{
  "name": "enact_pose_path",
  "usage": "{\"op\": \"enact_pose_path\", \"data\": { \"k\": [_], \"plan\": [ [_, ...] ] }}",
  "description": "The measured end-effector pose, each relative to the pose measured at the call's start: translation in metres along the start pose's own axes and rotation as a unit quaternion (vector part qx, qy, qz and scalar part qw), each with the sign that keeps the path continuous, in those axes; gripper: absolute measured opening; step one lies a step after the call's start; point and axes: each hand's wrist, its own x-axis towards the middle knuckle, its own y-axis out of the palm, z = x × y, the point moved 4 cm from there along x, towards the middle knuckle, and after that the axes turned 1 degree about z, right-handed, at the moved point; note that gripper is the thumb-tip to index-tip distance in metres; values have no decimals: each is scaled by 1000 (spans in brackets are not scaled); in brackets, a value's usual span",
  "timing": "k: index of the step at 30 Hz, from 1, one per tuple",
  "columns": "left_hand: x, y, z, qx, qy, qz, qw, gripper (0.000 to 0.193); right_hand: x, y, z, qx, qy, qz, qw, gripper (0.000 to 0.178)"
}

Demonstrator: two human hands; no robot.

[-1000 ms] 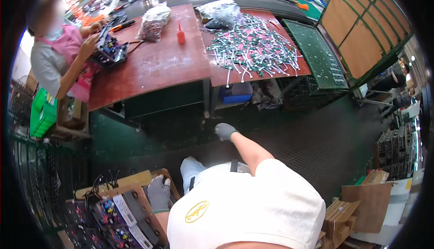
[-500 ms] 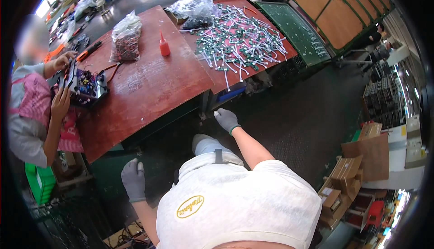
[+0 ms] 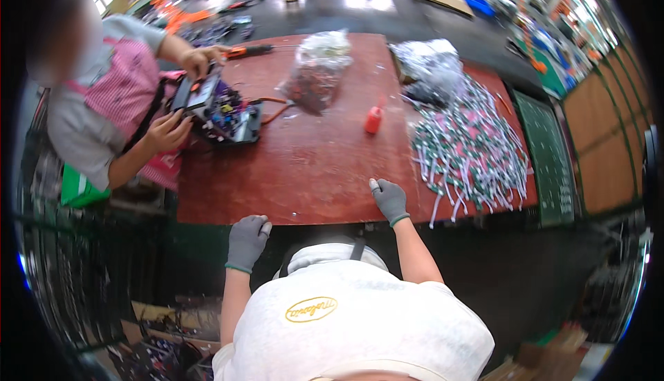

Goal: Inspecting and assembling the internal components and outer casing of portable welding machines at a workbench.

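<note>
My left hand (image 3: 247,244), in a grey glove with a green cuff, is at the near edge of the red-brown table (image 3: 304,180). Its fingers are curled together, and nothing shows in them. Over the table's near right part is my right hand (image 3: 390,201), gloved alike, fingers folded in and thumb up, with nothing visible in its grip. Beyond it stands a small red bottle (image 3: 373,121) with a thin nozzle. To the right lies a wide heap of white cables with small green boards (image 3: 470,149).
A co-worker in a pink checked apron (image 3: 117,70) handles an opened device with exposed wiring (image 3: 221,115) at left. Near it lie orange-handled pliers (image 3: 277,110) and an orange screwdriver (image 3: 249,50). Plastic bags (image 3: 318,70) stand farther back. A green panel (image 3: 546,153) borders the right side.
My view and body have turned to the right-hand side's opposite, leftward, squaring up to the table. Both hands have come up to its near edge, and the left hand's fingers have curled more.
</note>
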Motion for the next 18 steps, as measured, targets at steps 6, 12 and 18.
{"op": "enact_pose_path", "data": {
  "k": [6,12,18],
  "plan": [
    [-11,22,34,25,-146,65,987,27,58,22,53,-48,-113,84,989,44],
    [-13,45,55,15,-227,140,964,31,68,35,51,-71,-90,170,979,45],
    [31,55,80,29,-243,187,951,35,48,34,21,-47,-35,172,983,45]
  ]
}}
